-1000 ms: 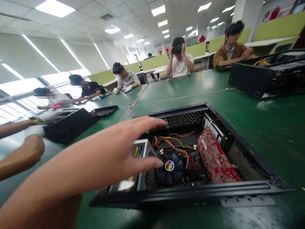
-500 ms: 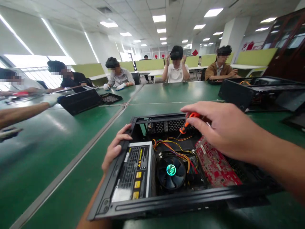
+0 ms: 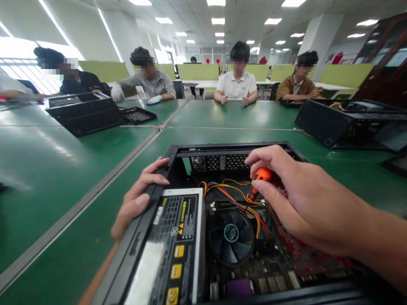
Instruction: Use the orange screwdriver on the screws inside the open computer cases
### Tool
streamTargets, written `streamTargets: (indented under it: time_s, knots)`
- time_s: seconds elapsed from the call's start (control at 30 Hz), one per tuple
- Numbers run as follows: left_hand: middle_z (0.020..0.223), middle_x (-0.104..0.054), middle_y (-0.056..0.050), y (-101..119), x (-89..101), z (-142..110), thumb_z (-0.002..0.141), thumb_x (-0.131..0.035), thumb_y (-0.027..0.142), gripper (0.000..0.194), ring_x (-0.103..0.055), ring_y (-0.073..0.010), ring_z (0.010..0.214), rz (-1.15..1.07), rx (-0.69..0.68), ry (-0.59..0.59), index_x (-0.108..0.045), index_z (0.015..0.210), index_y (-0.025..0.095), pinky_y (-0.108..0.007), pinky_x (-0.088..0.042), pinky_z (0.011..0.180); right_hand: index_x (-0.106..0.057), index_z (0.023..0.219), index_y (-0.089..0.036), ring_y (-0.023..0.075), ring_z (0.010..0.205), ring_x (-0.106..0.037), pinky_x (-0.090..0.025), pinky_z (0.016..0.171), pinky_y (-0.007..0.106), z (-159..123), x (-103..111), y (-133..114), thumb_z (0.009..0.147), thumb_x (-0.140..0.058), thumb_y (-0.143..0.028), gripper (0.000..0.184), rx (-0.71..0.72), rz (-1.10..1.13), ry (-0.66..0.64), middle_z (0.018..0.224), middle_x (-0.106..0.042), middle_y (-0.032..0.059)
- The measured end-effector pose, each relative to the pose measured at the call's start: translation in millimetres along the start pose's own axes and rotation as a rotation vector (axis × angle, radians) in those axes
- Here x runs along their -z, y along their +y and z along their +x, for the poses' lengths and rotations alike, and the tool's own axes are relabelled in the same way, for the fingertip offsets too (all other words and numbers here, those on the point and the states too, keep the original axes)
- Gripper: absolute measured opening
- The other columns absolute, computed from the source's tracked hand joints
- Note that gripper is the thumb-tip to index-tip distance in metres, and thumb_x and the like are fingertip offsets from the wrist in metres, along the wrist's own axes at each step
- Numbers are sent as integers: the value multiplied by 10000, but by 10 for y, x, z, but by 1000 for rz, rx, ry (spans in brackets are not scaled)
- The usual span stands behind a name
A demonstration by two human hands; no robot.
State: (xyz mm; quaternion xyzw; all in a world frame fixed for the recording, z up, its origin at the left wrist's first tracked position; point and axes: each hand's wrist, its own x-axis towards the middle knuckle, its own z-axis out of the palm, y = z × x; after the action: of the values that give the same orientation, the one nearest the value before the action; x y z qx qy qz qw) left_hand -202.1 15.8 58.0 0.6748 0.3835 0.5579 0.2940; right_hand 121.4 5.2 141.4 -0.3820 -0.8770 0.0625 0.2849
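An opened black computer case (image 3: 130,237) lies before me, its inside facing up. My left hand (image 3: 140,195) grips the case's left edge, fingers over the rim. In my right hand (image 3: 286,190) is an orange and black screwdriver (image 3: 262,176), pointing down into the case; its tip is hidden. Beneath it run coloured cables (image 3: 227,192). A silver power supply (image 3: 178,228) with a caution label sits at the left inside. Beside it is a round black cooling fan (image 3: 231,237). A red circuit board (image 3: 311,254) lies partly under my right hand.
Another black case (image 3: 82,114) stands on the green table (image 3: 47,182) at the far left, by a black panel (image 3: 138,115). One more opened case (image 3: 327,123) is at the right. Several people sit across the table. A grey seam (image 3: 95,190) crosses the tabletop.
The case looks nearer and larger in view. My right hand and the screwdriver have moved slightly toward me, over the cables. The person opposite has lowered both hands from the head to the table.
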Motion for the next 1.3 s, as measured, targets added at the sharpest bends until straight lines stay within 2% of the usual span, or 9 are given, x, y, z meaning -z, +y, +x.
streamTargets:
  time_s: [0.3, 0.5, 0.8, 0.97, 1.03, 1.13, 1.23, 1.3]
  knots:
    - [1450, -516, 1, -14, 12, -7, 767, -509, 420, 309, -239, -443, 1430, -15, -1, -7, -693, 961, 266, -638, -80, 1186, -437, 1196, -228, 137, 742, -612, -424, 648, 247, 1, -22, -3, 918, -498, -136, 300, -22, 2, -48, 893, -642, -13]
    - [1433, -529, 10, 22, -6, -6, 772, -508, 416, 291, -257, -426, 1424, -5, 8, 1, -687, 950, 271, -639, -101, 1183, -436, 1187, -237, 167, 748, -631, -449, 664, 284, -2, -7, 4, 923, -487, -170, 277, -60, -11, 22, 911, -668, 7]
    - [1407, -554, -6, 38, -38, 5, 758, -511, 412, 293, -278, -427, 1409, -11, -9, 20, -693, 925, 254, -613, -118, 1187, -443, 1184, -230, 157, 699, -612, -437, 627, 267, 23, -29, -9, 914, -506, -157, 287, -67, 18, -12, 878, -666, 4]
    - [1408, -553, -19, 19, -32, -4, 761, -503, 399, 297, -277, -423, 1411, -9, -16, 29, -693, 933, 250, -609, -128, 1184, -526, 1076, -233, 123, 653, -596, -421, 606, 245, 34, -2, -2, 887, -596, -187, 206, -64, 100, -31, 844, -664, -24]
    - [1412, -550, -21, 16, -25, -8, 762, -505, 407, 302, -265, -426, 1415, -13, -14, 25, -695, 937, 250, -612, -122, 1182, -571, 1009, -231, 111, 661, -590, -420, 609, 238, 43, 25, -4, 880, -590, -161, 148, -67, 124, -62, 825, -658, -34]
    - [1421, -544, -20, 8, -17, -10, 759, -513, 419, 308, -271, -434, 1409, -23, -16, 14, -694, 942, 249, -621, -114, 1178, -619, 1009, -228, 99, 642, -582, -421, 588, 228, 55, 50, -9, 887, -578, -144, 154, -67, 117, -88, 810, -664, -39]
    - [1421, -542, -27, 2, -18, -9, 760, -509, 421, 315, -280, -433, 1405, -30, -22, 16, -691, 944, 243, -621, -115, 1179, -663, 1024, -227, 100, 651, -615, -455, 607, 222, 60, 35, -1, 897, -612, -191, 142, -35, 101, -61, 821, -701, -37]
    - [1419, -544, -31, 1, -22, -5, 756, -510, 420, 315, -273, -432, 1410, -32, -24, 17, -693, 940, 242, -618, -119, 1181, -690, 1042, -222, 110, 722, -659, -493, 680, 223, 60, 8, 15, 901, -635, -224, 151, 4, 80, -14, 897, -735, -26]
